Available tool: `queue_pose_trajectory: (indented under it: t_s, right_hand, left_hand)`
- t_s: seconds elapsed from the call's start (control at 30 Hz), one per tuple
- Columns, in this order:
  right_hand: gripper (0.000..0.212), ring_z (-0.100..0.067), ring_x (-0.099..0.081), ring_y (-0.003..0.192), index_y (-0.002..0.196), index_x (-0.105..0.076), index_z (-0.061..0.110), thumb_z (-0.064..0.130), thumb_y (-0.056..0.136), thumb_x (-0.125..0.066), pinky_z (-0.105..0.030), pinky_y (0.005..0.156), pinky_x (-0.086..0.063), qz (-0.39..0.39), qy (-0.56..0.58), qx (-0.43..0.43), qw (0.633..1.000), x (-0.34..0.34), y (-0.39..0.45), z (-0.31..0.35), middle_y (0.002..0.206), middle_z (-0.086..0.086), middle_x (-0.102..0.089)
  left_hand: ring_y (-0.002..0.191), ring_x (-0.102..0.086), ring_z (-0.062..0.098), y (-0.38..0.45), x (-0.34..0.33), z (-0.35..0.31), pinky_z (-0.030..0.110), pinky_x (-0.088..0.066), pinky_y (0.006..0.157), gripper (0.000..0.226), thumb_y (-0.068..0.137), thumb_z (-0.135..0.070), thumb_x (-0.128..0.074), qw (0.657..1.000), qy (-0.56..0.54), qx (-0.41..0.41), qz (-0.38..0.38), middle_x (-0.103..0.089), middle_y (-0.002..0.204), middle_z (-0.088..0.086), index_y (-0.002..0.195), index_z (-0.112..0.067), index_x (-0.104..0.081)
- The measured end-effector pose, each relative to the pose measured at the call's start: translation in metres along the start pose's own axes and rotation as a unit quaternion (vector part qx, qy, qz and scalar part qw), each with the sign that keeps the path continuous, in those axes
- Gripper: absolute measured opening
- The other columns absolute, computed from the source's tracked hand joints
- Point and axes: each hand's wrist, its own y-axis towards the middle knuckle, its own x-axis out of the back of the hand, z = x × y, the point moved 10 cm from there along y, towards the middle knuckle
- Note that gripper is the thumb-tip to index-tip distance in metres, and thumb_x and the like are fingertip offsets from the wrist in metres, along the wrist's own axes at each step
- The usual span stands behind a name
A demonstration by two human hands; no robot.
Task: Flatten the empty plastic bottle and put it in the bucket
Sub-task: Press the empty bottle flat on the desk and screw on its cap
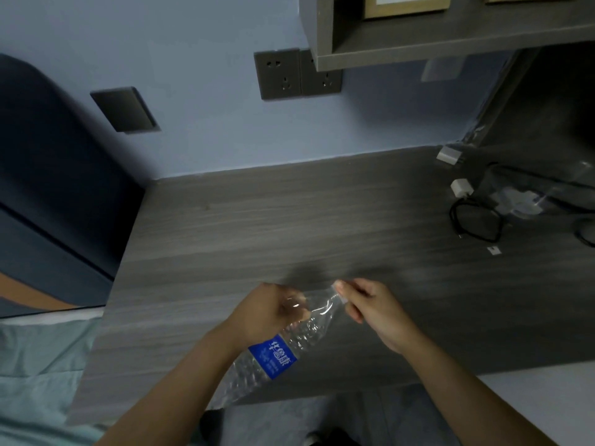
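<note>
A clear plastic bottle with a blue label is held slanted above the near part of the grey desk, its neck pointing up and right. My left hand grips its upper body. My right hand pinches the white cap at the neck with its fingertips. The bottle's base hangs past the desk's front edge, near my left forearm. No bucket is in view.
White chargers and black cables lie at the desk's right, beside a clear plastic bag. Wall sockets and a grey shelf are above. A dark padded headboard and pale green bedding are left.
</note>
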Motion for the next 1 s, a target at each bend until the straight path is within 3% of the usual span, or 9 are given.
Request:
queue_pose_trajectory:
  t_s: [0.13, 0.27, 0.5, 0.63, 0.7, 0.77, 0.83, 0.9, 1.0]
  right_hand:
    - [0.025, -0.006, -0.041, 0.04, 0.061, -0.063, 0.02, 0.027, 0.085, -0.06, -0.018, 0.045, -0.036, -0.036, 0.018, 0.003, 0.999, 0.005, 0.003, 0.001, 0.041, 0.006, -0.048]
    - [0.011, -0.004, -0.049, 0.046, 0.078, -0.071, 0.017, 0.025, 0.08, -0.064, -0.019, 0.05, -0.041, -0.012, 0.106, 0.002, 0.994, 0.001, 0.002, -0.004, 0.062, -0.003, -0.056]
    - [0.012, -0.005, -0.05, 0.051, 0.081, -0.07, 0.013, 0.02, 0.085, -0.06, -0.02, 0.057, -0.043, 0.005, 0.072, -0.011, 0.997, 0.001, 0.002, -0.013, 0.058, 0.003, -0.055]
    - [0.009, -0.004, -0.053, 0.054, 0.082, -0.068, 0.015, 0.015, 0.085, -0.059, -0.015, 0.055, -0.047, 0.009, 0.102, -0.016, 0.995, 0.001, -0.003, -0.01, 0.067, 0.002, -0.058]
    - [0.013, -0.008, -0.053, 0.059, 0.092, -0.065, 0.007, 0.015, 0.088, -0.055, -0.012, 0.054, -0.05, -0.022, 0.111, -0.033, 0.993, 0.011, -0.01, -0.015, 0.074, 0.001, -0.059]
    - [0.025, -0.011, -0.054, 0.059, 0.108, -0.058, -0.003, 0.012, 0.09, -0.049, -0.01, 0.052, -0.05, -0.062, 0.124, -0.058, 0.989, 0.026, -0.022, -0.028, 0.076, -0.003, -0.057]
    - [0.028, -0.006, -0.059, 0.05, 0.113, -0.054, -0.007, 0.009, 0.092, -0.046, -0.01, 0.051, -0.049, -0.062, 0.12, -0.082, 0.987, 0.033, -0.04, -0.044, 0.076, -0.005, -0.057]
    - [0.025, 0.001, -0.061, 0.044, 0.111, -0.055, -0.005, 0.007, 0.092, -0.043, -0.009, 0.051, -0.049, -0.042, 0.097, -0.097, 0.99, 0.036, -0.06, -0.061, 0.076, -0.006, -0.057]
    - [0.016, 0.002, -0.063, 0.047, 0.102, -0.056, 0.004, 0.007, 0.092, -0.043, -0.008, 0.053, -0.05, -0.041, 0.079, -0.117, 0.989, 0.047, -0.095, -0.087, 0.076, -0.005, -0.059]
  left_hand:
    - [0.068, -0.067, 0.012, -0.002, 0.0, -0.002, 0.003, -0.041, 0.057, 0.015, 0.082, -0.023, -0.066, 1.0, -0.013, 0.012, -0.013, -0.074, 0.082, 0.007, 0.089, -0.009, -0.069]
    - [0.054, -0.059, -0.008, -0.003, -0.003, -0.001, 0.001, -0.041, 0.056, 0.013, 0.081, -0.018, -0.067, 0.997, -0.067, 0.047, 0.016, -0.068, 0.072, 0.0, 0.088, -0.007, -0.069]
    - [0.071, -0.063, 0.008, -0.009, -0.006, -0.003, 0.011, -0.042, 0.063, 0.016, 0.081, -0.019, -0.067, 0.998, -0.026, 0.056, -0.002, -0.074, 0.086, 0.009, 0.09, -0.007, -0.07]
    - [0.051, -0.059, -0.01, -0.015, -0.009, 0.001, 0.002, -0.042, 0.053, 0.018, 0.079, -0.016, -0.069, 0.996, -0.043, 0.071, -0.027, -0.067, 0.069, -0.005, 0.091, -0.003, -0.068]
    - [0.06, -0.063, -0.005, -0.021, -0.012, 0.007, 0.011, -0.049, 0.06, 0.02, 0.079, -0.014, -0.069, 0.995, -0.026, 0.091, -0.028, -0.071, 0.077, 0.004, 0.095, -0.003, -0.067]
    - [0.086, -0.068, 0.018, -0.029, -0.018, 0.012, 0.026, -0.051, 0.075, 0.024, 0.079, -0.012, -0.066, 0.994, 0.029, 0.106, -0.019, -0.072, 0.095, 0.014, 0.102, -0.004, -0.065]
    - [0.094, -0.064, 0.021, -0.041, -0.027, 0.014, 0.014, -0.047, 0.072, 0.029, 0.082, -0.007, -0.06, 0.992, 0.058, 0.109, -0.002, -0.068, 0.103, 0.01, 0.111, -0.006, -0.06]
    - [0.081, -0.062, 0.0, -0.055, -0.04, 0.013, -0.002, -0.04, 0.059, 0.038, 0.082, 0.003, -0.056, 0.995, 0.02, 0.099, 0.013, -0.062, 0.101, 0.002, 0.119, -0.006, -0.055]
    - [0.072, -0.064, -0.002, -0.077, -0.05, 0.01, -0.005, -0.041, 0.062, 0.041, 0.079, 0.009, -0.059, 0.996, -0.02, 0.085, -0.004, -0.065, 0.098, 0.003, 0.117, -0.005, -0.057]
